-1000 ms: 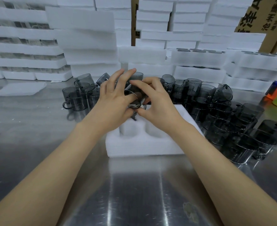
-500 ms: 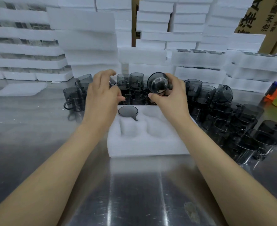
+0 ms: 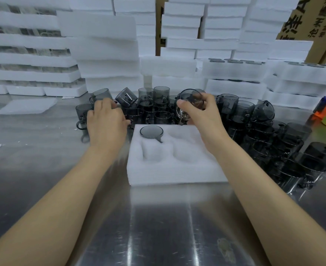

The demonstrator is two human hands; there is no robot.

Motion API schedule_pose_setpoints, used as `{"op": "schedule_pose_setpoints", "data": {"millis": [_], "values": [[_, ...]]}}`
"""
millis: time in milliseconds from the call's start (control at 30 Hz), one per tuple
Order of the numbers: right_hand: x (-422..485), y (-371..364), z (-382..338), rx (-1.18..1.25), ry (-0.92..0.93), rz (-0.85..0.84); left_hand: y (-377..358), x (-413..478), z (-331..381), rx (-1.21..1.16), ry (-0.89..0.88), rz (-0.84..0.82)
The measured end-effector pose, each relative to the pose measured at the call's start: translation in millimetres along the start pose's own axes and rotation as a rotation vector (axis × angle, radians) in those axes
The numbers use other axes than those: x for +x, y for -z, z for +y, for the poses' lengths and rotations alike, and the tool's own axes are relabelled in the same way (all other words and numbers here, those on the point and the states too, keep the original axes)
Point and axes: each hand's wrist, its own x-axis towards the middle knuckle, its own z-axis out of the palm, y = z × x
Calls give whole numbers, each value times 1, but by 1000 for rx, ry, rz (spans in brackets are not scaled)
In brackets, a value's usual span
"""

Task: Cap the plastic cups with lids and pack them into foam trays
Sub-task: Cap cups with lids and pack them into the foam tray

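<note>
head view: smoky grey clear plastic cup point(image 3: 192, 98), tilted above the far edge of the white foam tray point(image 3: 177, 169), right hand point(image 3: 202, 120) with thumb and fingers curled round its wall; likely light, stiff, slick, best gripped there. a capped cup point(image 3: 151, 131) sits in the far-left pocket. since half a second ago, left hand point(image 3: 106, 121) shifted left over loose cups point(image 3: 154, 100), fingers bent; whether holding anything i cannot tell.

Grey cups point(image 3: 227, 104), white foam tray point(image 3: 173, 169).
Cups translucent smoke-grey; silver table point(image 3: 158, 227) under tray; brown carton point(image 3: 296, 18), black lettering, beyond tray.
</note>
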Motion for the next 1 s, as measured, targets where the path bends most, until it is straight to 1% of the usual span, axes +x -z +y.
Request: {"op": "schedule_pose_setpoints", "data": {"millis": [133,267,367,567,733,867,1000], "values": [[-4,2,-3,-191,94,-30,-5,1,-3,12,-13,4],[-7,3,-2,-419,109,-73,-11,0,-4,-50,-29,44],[-7,3,0,-572,103,-121,-17,0,-4,-84,-35,24],[-6,4,1,-571,168,-103,-23,-1,-4,-153,-33,-10],[-7,11,-5,-643,217,-202,-23,-2,-1,-197,-39,5],[-3,23,-11,-674,164,-256,-24,-2,-1,-206,-50,1],[-1,30,-15,-747,65,-370,-27,-2,-1,-213,-73,16]]}}
